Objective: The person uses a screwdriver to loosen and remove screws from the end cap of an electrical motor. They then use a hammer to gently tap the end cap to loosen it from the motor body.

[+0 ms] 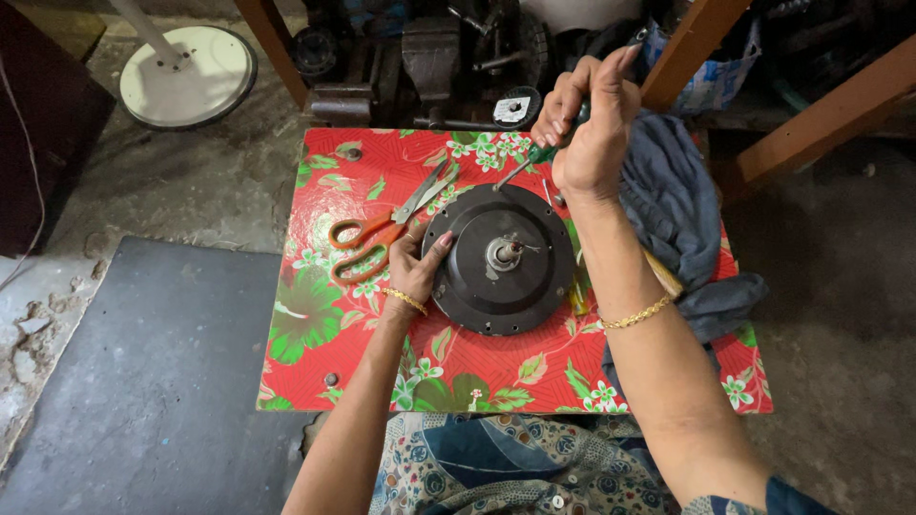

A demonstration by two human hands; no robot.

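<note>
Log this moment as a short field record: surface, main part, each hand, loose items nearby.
surface: low table under a red floral cover
main part: round dark motor housing, shaft end facing up
left hand: steadies the housing's left rim
right hand: grips a green-handled screwdriver, tip at the housing's top edge
loose items: orange-handled scissors left of the housing; blue-grey cloth on the right

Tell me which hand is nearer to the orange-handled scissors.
Left. The left hand rests against the dark round motor housing, right beside the scissors. The right hand grips a green-handled screwdriver above the housing's far edge, well away from them.
</note>
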